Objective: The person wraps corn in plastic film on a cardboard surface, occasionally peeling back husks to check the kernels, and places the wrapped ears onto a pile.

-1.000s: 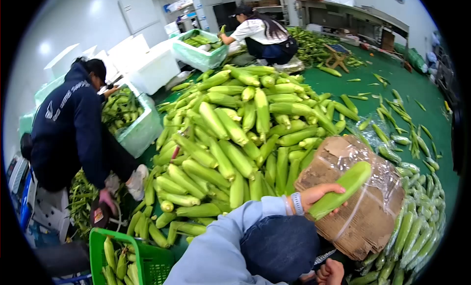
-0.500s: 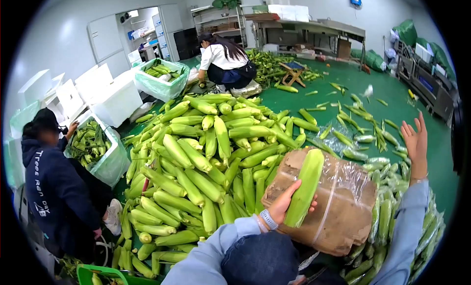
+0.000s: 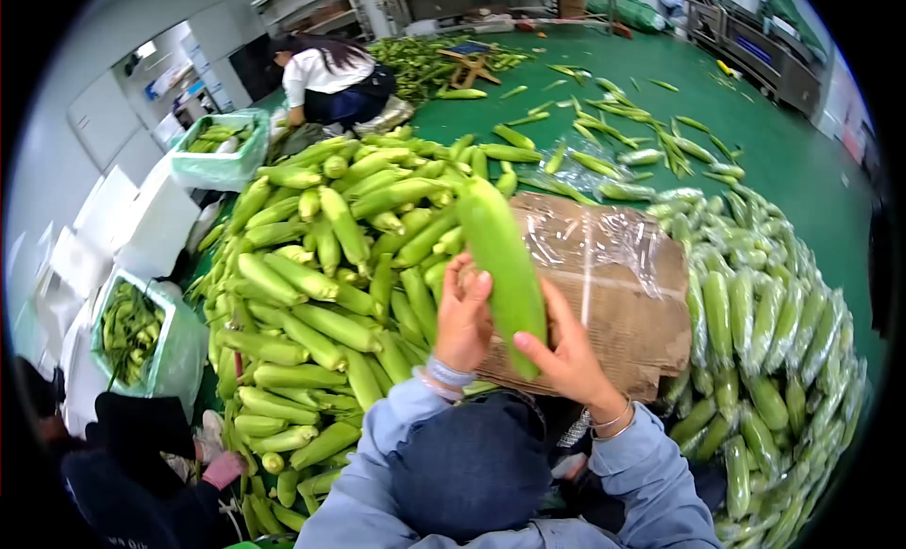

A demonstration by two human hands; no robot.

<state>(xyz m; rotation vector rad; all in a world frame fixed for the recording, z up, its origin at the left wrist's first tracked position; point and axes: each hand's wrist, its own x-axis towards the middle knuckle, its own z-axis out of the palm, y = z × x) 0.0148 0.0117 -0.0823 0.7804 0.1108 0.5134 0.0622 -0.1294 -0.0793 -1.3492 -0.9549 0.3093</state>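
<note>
A green ear of corn in its husk (image 3: 505,266) stands upright and slightly tilted between my two hands, above a cardboard stack. My right hand (image 3: 574,360) is closed round its lower right side, thumb across the front. At the left edge of the ear is my left hand (image 3: 462,313), its fingers curled and thumb against the husk; part of its grip is hidden. The brown cardboard stack (image 3: 632,332), tied with white strap and partly covered by clear plastic film (image 3: 604,237), lies just behind my hands.
A large heap of unwrapped corn (image 3: 311,294) fills the left. Many plastic-wrapped ears (image 3: 755,313) lie at right. One person in white (image 3: 330,82) crouches at the back; another, in dark clothes (image 3: 132,483), is at lower left. Lined white foam boxes (image 3: 179,346) hold green husks.
My right hand has come down from its raised position at the right and taken hold of the corn. The ear has moved left and the view has tilted downward.
</note>
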